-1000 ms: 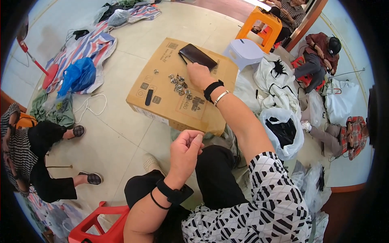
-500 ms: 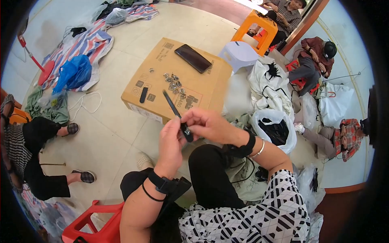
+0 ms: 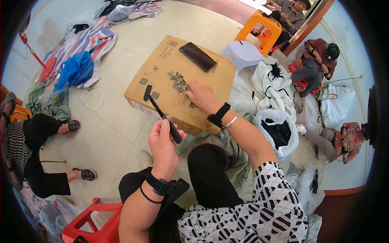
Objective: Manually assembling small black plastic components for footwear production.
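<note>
I look down through the headcam onto a floor of pale, glossy tiles. Bluish-white walls bend around me, and a brown door frame slants upper right. Near it I see an orange stool and a whitish stool. Bright light fills the room.

A black-and-white patterned shirt, black trousers, black wristbands and a silver bracelet are worn

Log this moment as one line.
left hand: holds black strip | right hand: at metal pieces | phone: on cardboard box
</note>
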Motion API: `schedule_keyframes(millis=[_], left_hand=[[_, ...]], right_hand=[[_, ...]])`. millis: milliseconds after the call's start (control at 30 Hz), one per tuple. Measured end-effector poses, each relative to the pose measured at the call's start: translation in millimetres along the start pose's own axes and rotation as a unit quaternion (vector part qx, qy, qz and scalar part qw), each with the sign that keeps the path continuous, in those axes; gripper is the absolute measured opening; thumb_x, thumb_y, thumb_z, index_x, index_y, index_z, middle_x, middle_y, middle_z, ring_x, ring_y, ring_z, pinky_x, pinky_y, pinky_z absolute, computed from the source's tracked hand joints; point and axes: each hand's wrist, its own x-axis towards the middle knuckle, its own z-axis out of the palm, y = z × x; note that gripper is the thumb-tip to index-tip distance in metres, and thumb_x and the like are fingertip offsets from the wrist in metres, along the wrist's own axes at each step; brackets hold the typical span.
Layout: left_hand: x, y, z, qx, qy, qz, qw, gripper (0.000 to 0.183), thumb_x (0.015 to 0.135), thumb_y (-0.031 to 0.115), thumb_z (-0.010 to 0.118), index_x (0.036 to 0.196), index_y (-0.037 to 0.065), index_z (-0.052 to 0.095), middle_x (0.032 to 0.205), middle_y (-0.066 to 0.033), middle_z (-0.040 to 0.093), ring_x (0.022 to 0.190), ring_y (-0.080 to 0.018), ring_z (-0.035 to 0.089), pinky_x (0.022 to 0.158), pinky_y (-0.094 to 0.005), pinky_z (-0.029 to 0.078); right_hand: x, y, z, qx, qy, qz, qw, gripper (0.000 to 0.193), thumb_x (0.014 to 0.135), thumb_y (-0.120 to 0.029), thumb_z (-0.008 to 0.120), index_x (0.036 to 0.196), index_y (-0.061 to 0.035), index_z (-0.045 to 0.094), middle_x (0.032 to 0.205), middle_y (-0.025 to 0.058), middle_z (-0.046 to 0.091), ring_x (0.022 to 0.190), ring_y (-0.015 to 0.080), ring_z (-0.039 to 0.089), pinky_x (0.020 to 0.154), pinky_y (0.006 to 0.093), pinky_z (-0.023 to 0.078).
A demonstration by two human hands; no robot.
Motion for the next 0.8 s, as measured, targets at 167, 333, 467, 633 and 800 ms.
schedule_keyframes(millis=[167,333,467,633,800], left_hand=[[2,-3,10,0.004,-0.018,0.011,1.000,0.023,0.094,0.023,0.050,0.109,0.005,0.052,0.084,-0.0038,0.058,0.067,-0.0110,0.056,0.061,-0.0290,0.051],[3,-5,-3,0.040,-0.027,0.050,0.998,0.023,0.094,0.024,0.050,0.111,0.008,0.052,0.085,-0.0016,0.059,0.067,-0.0095,0.054,0.061,-0.0241,0.045],[0,-8,0,0.039,-0.014,0.025,0.999,0.021,0.095,0.020,0.048,0.110,0.006,0.051,0.083,-0.0047,0.058,0.065,-0.0105,0.053,0.057,-0.0253,0.045],[-1,-10,6,0.058,-0.019,0.026,0.998,0.023,0.094,0.021,0.049,0.112,0.006,0.051,0.083,-0.0032,0.058,0.066,-0.0091,0.053,0.058,-0.0255,0.046],[-3,-10,9,0.082,-0.025,0.010,0.996,0.024,0.095,0.023,0.049,0.114,0.009,0.051,0.083,-0.0004,0.056,0.067,-0.0072,0.052,0.061,-0.0237,0.044]], right_hand=[[4,8,-11,-0.001,0.024,-0.003,1.000,0.017,0.079,-0.014,0.055,0.084,0.0020,0.057,0.083,0.0221,0.059,0.077,0.0380,0.058,0.069,0.0453,0.048],[18,19,13,0.072,-0.011,0.013,0.997,0.020,0.078,-0.017,0.056,0.085,0.0012,0.058,0.085,0.0223,0.059,0.083,0.0384,0.058,0.072,0.0460,0.047],[14,-5,5,0.063,0.001,0.049,0.997,0.019,0.077,-0.013,0.057,0.089,0.0024,0.056,0.089,0.0227,0.057,0.083,0.0387,0.059,0.072,0.0446,0.049],[11,-11,-4,0.030,0.026,0.032,0.999,0.017,0.076,-0.007,0.058,0.090,0.0024,0.057,0.091,0.0220,0.057,0.084,0.0379,0.060,0.073,0.0428,0.050],[17,-9,1,0.027,-0.005,0.012,1.000,0.014,0.078,-0.001,0.054,0.090,0.0018,0.061,0.093,0.0230,0.060,0.084,0.0344,0.063,0.070,0.0403,0.052]])
